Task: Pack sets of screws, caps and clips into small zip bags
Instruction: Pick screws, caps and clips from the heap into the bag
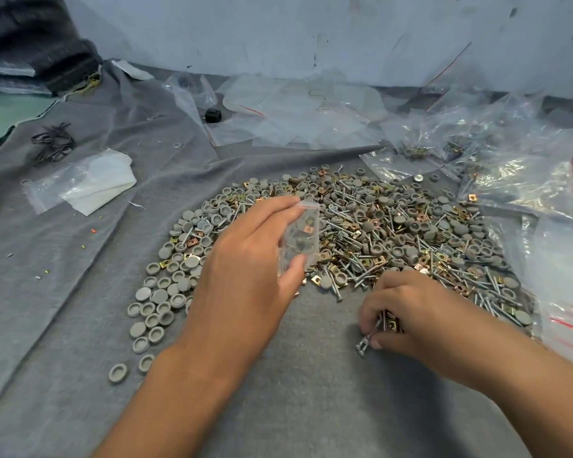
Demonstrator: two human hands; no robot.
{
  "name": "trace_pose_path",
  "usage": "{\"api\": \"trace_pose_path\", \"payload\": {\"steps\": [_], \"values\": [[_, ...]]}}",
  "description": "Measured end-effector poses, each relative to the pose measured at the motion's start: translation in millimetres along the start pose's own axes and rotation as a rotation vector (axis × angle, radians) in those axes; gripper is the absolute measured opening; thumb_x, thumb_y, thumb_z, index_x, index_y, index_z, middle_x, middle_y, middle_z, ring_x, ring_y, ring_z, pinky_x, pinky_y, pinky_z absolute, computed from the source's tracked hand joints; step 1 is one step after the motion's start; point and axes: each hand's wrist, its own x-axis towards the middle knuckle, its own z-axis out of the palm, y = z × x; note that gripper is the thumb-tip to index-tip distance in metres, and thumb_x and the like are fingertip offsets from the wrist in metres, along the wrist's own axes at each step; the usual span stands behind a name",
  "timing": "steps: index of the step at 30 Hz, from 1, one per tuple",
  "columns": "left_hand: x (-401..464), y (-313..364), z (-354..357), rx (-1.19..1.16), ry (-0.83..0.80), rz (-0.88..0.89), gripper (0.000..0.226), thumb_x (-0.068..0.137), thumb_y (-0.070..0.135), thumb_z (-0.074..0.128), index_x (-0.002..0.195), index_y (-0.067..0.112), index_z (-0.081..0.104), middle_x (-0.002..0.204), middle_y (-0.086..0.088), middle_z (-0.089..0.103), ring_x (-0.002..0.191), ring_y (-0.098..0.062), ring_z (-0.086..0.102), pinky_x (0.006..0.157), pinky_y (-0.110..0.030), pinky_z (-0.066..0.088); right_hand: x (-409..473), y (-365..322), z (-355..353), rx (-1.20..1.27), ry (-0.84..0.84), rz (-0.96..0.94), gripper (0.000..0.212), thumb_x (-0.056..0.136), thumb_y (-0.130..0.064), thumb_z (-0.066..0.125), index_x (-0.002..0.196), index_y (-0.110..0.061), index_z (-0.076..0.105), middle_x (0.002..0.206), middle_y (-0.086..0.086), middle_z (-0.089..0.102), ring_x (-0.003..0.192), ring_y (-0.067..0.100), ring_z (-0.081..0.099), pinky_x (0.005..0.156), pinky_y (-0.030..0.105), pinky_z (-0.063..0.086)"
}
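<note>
Zip bag (300, 239) pinched in left hand (245, 269); right hand (411, 312) grips screws (369, 335).

2 bare hands at work above the heap of parts (361, 226)

The left hand (245, 259) pinches a small zip bag (300, 238) upright over the heap's near edge; the right hand (411, 309), fingers curled, grips screws (369, 335) just in front of the heap.

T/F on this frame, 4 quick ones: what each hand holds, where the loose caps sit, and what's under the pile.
1. The left hand holds a small zip bag with parts inside. True.
2. The right hand is empty. False: it grips screws and clips.
3. Loose grey caps lie mostly along the pile's left edge. True.
4. The pile sits on a bare wooden table. False: it lies on grey cloth.
</note>
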Motion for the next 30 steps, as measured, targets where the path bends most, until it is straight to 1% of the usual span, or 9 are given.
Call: {"api": "trace_pose_path", "payload": {"steps": [8,11,16,18,20,22,24,28,30], "values": [[-1,0,1,0.003,-0.004,-0.001,0.062,0.079,0.019,0.08,0.137,0.016,0.061,0.136,0.009,0.06,0.109,-0.002,0.059,0.109,-0.024,0.044,8,-7,15,-0.005,0.04,-0.094,0.007,0.099,-0.05,0.05,0.094,-0.046,0.048,0.099,-0.029,0.036,0.1,-0.001,0.032,0.084,0.02,0.034],[-1,-1,0,0.01,-0.006,-0.003,0.062,0.08,0.019,0.081,0.137,0.016,0.061,0.136,0.009,0.059,0.116,-0.002,0.057,0.11,-0.022,0.04,7,-7,14,-0.041,0.057,-0.114,0.008,0.098,-0.05,0.051,0.094,-0.046,0.047,0.097,-0.027,0.036,0.097,-0.001,0.03,0.077,0.019,0.03],[-2,-1,1,0.016,-0.017,0.007,0.062,0.08,0.019,0.08,0.138,0.016,0.06,0.137,0.009,0.059,0.115,-0.003,0.058,0.111,-0.026,0.044,6,-5,20,-0.091,0.061,-0.14,0.009,0.102,-0.048,0.042,0.094,-0.044,0.041,0.098,-0.027,0.033,0.096,0.003,0.03,0.078,0.02,0.032],[-1,-1,1,0.016,-0.017,0.013,0.061,0.08,0.02,0.08,0.138,0.016,0.06,0.137,0.01,0.059,0.115,-0.002,0.058,0.112,-0.023,0.041,7,-11,15,0.03,0.147,-0.084,0.012,0.1,-0.05,0.036,0.092,-0.043,0.042,0.098,-0.028,0.039,0.096,-0.001,0.037,0.075,0.018,0.035],[-2,-1,1,0.012,-0.015,0.017,0.061,0.079,0.02,0.08,0.138,0.016,0.06,0.137,0.01,0.059,0.114,-0.001,0.058,0.111,-0.021,0.041,9,-19,6,0.233,0.336,-0.032,0.013,0.096,-0.053,0.037,0.092,-0.044,0.045,0.095,-0.027,0.049,0.09,-0.007,0.046,0.068,0.016,0.039],[-2,0,1,0.004,-0.018,0.033,0.061,0.078,0.018,0.081,0.136,0.015,0.061,0.136,0.008,0.06,0.116,-0.003,0.057,0.112,-0.022,0.041,11,-30,-3,0.317,0.608,-0.124,0.009,0.103,-0.041,0.044,0.096,-0.042,0.051,0.088,-0.025,0.053,0.086,-0.007,0.052,0.072,0.008,0.039],[-2,2,3,0.004,-0.021,0.057,0.061,0.077,0.017,0.082,0.135,0.013,0.062,0.136,0.005,0.061,0.12,-0.006,0.057,0.113,-0.02,0.036,11,-40,-8,0.279,0.763,-0.224,0.006,0.102,-0.026,0.055,0.104,-0.026,0.06,0.092,-0.023,0.053,0.088,-0.005,0.054,0.078,0.007,0.039],[-3,3,8,-0.019,-0.015,0.096,0.065,0.074,0.011,0.087,0.134,0.011,0.063,0.135,0.004,0.061,0.115,-0.008,0.06,0.11,-0.025,0.042,17,-50,-5,0.2,0.853,-0.269,0.01,0.096,-0.014,0.067,0.104,-0.012,0.072,0.098,-0.004,0.063,0.087,0.009,0.061,0.078,0.023,0.051],[-4,4,9,-0.019,-0.003,0.107,0.063,0.075,0.011,0.086,0.133,0.011,0.064,0.135,0.004,0.061,0.121,-0.011,0.059,0.111,-0.027,0.043,21,-52,-1,0.156,0.914,-0.241,0.012,0.092,-0.008,0.073,0.104,-0.009,0.074,0.097,0.002,0.066,0.085,0.017,0.065,0.074,0.033,0.054]]}}
